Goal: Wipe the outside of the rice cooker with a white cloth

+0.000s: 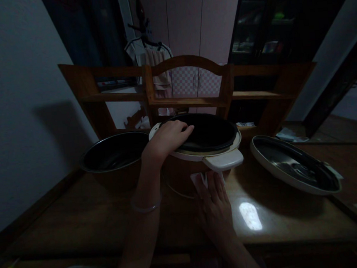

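An electric cooker pot (213, 149) with a dark inside and a pale rim stands in the middle of the wooden table. My left hand (166, 139) rests on its left rim, fingers curled over the edge and gripping it. Lower down, my right hand (214, 199) presses a small white cloth (199, 179) flat against the cooker's brown outer wall, just under its white handle (224, 161). A thin bangle circles my left wrist.
A dark inner bowl (114, 156) sits left of the cooker. A metal lid (293, 163) lies upside down on the right. A wooden shelf unit (190, 87) stands behind. The wall is close on the left; a light glare marks the tabletop (79, 217).
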### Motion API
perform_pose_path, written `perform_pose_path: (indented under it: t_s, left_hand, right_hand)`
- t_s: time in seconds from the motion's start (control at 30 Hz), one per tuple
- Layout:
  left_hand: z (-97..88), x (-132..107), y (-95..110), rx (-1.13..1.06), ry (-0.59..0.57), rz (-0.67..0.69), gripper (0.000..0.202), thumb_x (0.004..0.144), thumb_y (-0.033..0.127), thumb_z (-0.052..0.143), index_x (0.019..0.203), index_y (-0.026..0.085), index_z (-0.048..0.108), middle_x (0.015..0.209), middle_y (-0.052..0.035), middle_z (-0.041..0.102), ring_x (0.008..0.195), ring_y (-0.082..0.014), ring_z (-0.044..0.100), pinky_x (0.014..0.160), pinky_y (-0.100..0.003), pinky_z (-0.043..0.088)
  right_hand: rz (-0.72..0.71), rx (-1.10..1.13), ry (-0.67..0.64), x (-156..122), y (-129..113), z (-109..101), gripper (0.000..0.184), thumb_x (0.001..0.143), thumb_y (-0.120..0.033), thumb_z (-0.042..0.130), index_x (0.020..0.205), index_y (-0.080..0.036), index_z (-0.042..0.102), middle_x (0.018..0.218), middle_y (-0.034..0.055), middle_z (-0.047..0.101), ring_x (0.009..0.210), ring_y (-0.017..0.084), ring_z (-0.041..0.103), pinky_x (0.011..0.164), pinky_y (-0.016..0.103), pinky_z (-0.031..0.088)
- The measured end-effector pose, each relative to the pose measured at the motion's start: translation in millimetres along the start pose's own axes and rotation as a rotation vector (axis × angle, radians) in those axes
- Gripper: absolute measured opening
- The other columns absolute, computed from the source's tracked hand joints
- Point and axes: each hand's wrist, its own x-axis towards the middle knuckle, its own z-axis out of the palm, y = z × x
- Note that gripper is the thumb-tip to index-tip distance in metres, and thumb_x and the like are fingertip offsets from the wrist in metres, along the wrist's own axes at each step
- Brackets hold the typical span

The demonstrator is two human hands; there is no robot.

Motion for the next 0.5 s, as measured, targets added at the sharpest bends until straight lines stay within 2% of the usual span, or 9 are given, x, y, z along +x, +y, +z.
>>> perform_pose_path:
  t_s: [0.3, 0.5]
  left_hand:
    - [1.1, 0.8, -1.4, 0.017, -0.002, 0.011, 0.049, 0.105, 0.044, 0.038, 0.1, 0.018, 0.079, 0.107, -0.0087, 0.079, 0.1, -0.0239, 0.072, 0.086, -0.03, 0.049]
    - [0.6, 0.3, -0.6, 0.004, 0.0, 0.003, 0.048, 0.105, 0.045, 0.039, 0.1, 0.018, 0.079, 0.106, -0.0091, 0.079, 0.099, -0.0247, 0.072, 0.086, -0.031, 0.05]
  right_hand:
    - [-0.002, 0.008, -0.015, -0.6, 0.2, 0.2, 0.074, 0.099, -0.01, 0.052, 0.165, -0.029, 0.024, 0.175, 0.006, 0.01, 0.16, 0.038, 0.013, 0.123, 0.064, 0.034]
    - [-0.003, -0.017, -0.003, -1.8, 0.1, 0.6, 0.075, 0.099, -0.01, 0.051, 0.165, -0.029, 0.022, 0.176, 0.0046, 0.006, 0.16, 0.039, 0.012, 0.122, 0.064, 0.036]
